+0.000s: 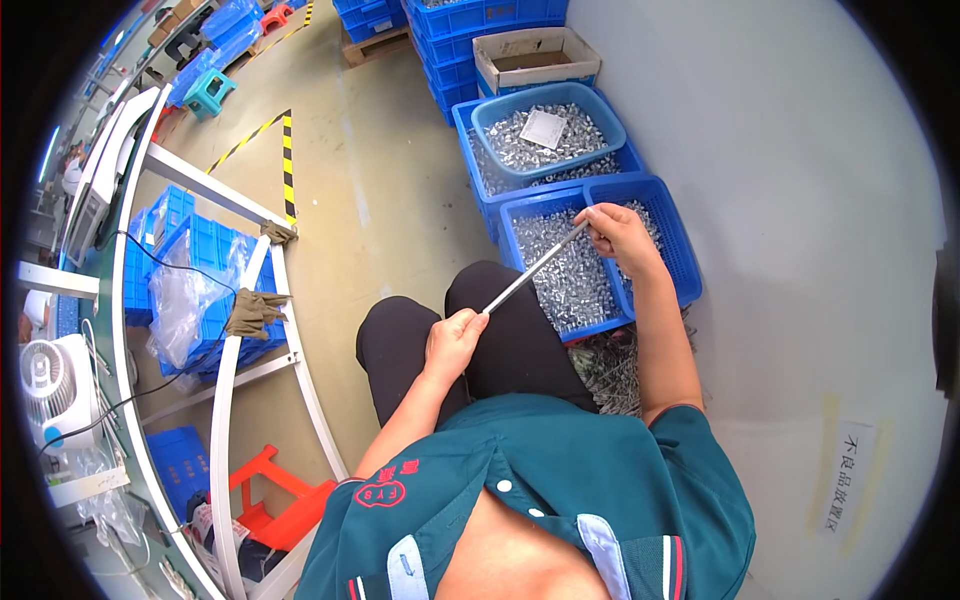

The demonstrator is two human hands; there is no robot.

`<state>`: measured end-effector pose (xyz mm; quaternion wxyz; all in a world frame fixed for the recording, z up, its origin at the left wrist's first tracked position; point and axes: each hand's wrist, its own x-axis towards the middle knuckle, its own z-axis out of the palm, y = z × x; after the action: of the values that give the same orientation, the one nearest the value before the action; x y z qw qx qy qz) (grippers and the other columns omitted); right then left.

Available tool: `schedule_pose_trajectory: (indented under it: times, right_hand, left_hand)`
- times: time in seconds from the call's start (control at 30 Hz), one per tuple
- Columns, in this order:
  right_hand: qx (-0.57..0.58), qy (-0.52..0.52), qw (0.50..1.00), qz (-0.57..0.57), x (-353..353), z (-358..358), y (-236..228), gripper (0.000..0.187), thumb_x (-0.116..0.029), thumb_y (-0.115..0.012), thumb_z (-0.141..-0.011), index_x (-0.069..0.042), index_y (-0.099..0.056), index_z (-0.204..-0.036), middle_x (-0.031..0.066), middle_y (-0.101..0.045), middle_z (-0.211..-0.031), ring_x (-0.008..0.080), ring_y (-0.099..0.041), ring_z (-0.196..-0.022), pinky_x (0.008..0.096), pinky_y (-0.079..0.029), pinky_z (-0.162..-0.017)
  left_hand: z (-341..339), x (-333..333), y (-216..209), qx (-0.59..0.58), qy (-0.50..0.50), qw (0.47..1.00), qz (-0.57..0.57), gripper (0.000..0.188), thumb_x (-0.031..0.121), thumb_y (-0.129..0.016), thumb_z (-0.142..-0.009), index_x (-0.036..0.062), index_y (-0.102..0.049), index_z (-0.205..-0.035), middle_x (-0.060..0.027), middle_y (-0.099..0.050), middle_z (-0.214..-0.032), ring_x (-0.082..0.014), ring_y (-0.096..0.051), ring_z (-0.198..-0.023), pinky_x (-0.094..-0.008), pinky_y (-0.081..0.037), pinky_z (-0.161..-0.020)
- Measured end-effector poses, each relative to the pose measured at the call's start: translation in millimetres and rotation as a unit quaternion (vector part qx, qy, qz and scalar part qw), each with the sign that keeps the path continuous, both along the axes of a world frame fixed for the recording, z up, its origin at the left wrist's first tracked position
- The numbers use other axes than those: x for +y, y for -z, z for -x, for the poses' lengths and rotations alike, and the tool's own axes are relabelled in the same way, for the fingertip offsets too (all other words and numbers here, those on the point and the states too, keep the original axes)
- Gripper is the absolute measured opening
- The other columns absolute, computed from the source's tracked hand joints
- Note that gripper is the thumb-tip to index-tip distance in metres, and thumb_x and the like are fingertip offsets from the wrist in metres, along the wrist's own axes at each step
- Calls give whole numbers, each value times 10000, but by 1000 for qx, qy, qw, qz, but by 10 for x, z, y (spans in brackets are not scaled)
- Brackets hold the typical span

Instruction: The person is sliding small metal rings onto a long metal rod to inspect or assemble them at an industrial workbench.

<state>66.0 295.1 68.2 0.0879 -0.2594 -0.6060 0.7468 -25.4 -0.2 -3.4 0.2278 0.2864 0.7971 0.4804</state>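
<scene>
the left hand (453,340) is clenched round the lower end of a thin metal rod (535,268), and the right hand (618,232) pinches its upper end between thumb and fingers, so the rod slants up from above the person's dark-trousered lap to over a blue crate (680,250). both ends of the rod are buried inside the grips, so how they finish cannot be told. the crate is filled with small shiny metal parts (565,280), too small and glinting to make out singly; the right forearm covers part of its middle. behind it a blue basin (548,125) of similar parts sits in a second crate, a pale slip of paper lying on the heap. below the right arm a grey tangle of pieces on the floor is blurred and half hidden.
</scene>
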Motion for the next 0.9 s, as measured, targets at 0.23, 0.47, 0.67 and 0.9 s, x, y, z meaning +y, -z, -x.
schedule_pose_trajectory:
  times: [0.23,0.47,0.67,0.9]
  right_hand:
    - [68,-11,993,95,-154,1,94,213,-174,-542,-912,-9,-622,-1021,-57,-446,-614,29,-352,-469,174,-273,-414]
    - [8,-46,979,197,-269,-75,372,181,-78,-546,-878,15,-552,-1034,17,-534,-774,68,-476,-609,194,-365,-458]
    - [8,90,965,246,-233,-123,564,117,-39,-539,-883,12,-553,-987,81,-605,-860,108,-574,-690,208,-485,-558]
    - [67,73,942,320,-64,-102,496,227,-277,-559,-915,-51,-561,-896,14,-530,-717,50,-432,-514,152,-292,-369]
  left_hand:
    - [4,8,15,-29,-1,1000,-10,367,313,-579,-886,19,-511,-675,-78,-382,-509,-135,-360,-460,-322,-328,-453]
    - [6,15,3,-26,-10,1000,-8,396,318,-576,-888,20,-463,-652,-77,-356,-506,-136,-330,-463,-330,-315,-449]
    - [14,22,-62,-26,-6,1000,13,390,292,-573,-894,22,-440,-647,-39,-330,-522,-103,-309,-499,-309,-293,-451]
    - [-1,18,-74,-7,-2,1000,28,374,333,-572,-882,25,-513,-679,-114,-425,-515,-199,-400,-449,-351,-345,-460]
